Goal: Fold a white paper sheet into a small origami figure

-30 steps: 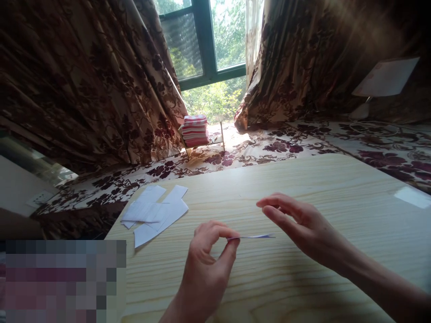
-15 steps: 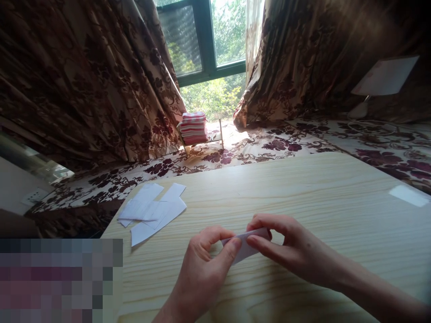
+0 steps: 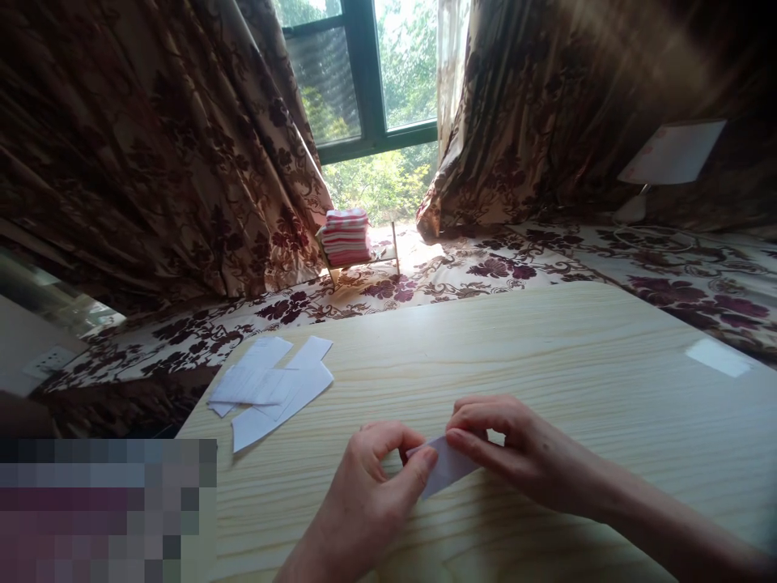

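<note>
A small strip of white paper [image 3: 447,466] is held just above the wooden table, between my two hands. My left hand [image 3: 382,478] pinches its left end, thumb on the near face and fingers behind. At the upper right edge, my right hand [image 3: 515,445] grips the same strip between thumb and fingers. Whether the strip is folded, I cannot tell. To the left of my hands, several loose white paper pieces [image 3: 285,389] lie overlapping on the table [image 3: 486,348].
Beyond the table is a floral-covered ledge [image 3: 486,267] with a small rack holding folded red-and-white cloths [image 3: 346,236]. A lamp [image 3: 673,154] stands at the back right. A bright white patch [image 3: 719,358] shows near the table's right edge. Patterned curtains [image 3: 212,146] frame the window.
The view has shifted slightly. My right hand's fingers have closed in along the strip's upper edge, and more of the paper's front face now shows between my hands.
</note>
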Available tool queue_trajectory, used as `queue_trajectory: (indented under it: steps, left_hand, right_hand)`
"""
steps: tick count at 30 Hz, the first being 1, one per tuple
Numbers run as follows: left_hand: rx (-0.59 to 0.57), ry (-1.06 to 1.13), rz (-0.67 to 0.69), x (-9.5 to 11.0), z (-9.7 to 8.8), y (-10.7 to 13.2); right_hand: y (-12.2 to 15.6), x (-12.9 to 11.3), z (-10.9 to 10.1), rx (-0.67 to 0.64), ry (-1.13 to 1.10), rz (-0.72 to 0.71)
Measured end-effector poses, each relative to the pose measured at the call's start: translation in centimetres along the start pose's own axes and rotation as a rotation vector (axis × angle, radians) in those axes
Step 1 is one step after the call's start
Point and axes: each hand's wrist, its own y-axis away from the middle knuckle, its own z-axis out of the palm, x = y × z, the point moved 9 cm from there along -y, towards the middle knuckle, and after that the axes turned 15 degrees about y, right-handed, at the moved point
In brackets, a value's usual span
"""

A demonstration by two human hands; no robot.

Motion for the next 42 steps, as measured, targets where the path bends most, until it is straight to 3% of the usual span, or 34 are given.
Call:
queue_trajectory:
  steps: [3, 9, 13, 17, 22, 27, 30, 35, 38, 40, 42]
  left_hand:
    - [-0.006, 0.002, 0.042, 0.2, 0.2, 0.0]
    - [0.010, -0.163, 0.276, 1.9, 0.7, 0.3]
    - [-0.007, -0.218, 0.301, 2.4, 1.1, 0.2]
    - [0.045, -0.212, 0.296, 2.7, 0.3, 0.1]
    - [0.093, -0.166, 0.247, 2.5, -0.9, 0.0]
    - [0.045, -0.132, 0.235, 2.6, -0.6, 0.1]
    - [0.030, -0.114, 0.206, 2.4, -0.3, 0.1]
    - [0.005, -0.077, 0.191, 2.2, -0.4, 0.1]
    - [0.107, -0.040, 0.195, 2.1, -2.5, -0.1]
    - [0.279, 0.024, 0.191, 1.9, -4.9, 0.0]
    - [0.336, 0.053, 0.209, 2.0, -5.6, 0.1]
  right_hand:
    - [-0.1, 0.1, 0.4, -0.014, -0.017, 0.013]
    - [0.0, -0.6, 0.5, -0.008, 0.047, 0.001]
    - [0.0, -0.7, 0.1, -0.014, 0.039, -0.016]
    - [0.0, 0.5, -1.6, 0.034, 0.063, 0.011]
    - [0.5, 2.5, -5.2, 0.283, 0.120, 0.147]
    - [0.2, -0.3, -1.9, 0.038, -0.044, -0.019]
    - [0.2, -1.1, -1.0, 0.002, -0.047, -0.043]
    - [0.1, -0.5, -1.4, 0.004, -0.042, -0.030]
    - [0.1, 0.4, -2.7, 0.066, -0.020, 0.021]
    - [0.2, 1.0, -3.6, 0.130, 0.005, 0.081]
    - [0.2, 1.0, -3.8, 0.143, 0.001, 0.111]
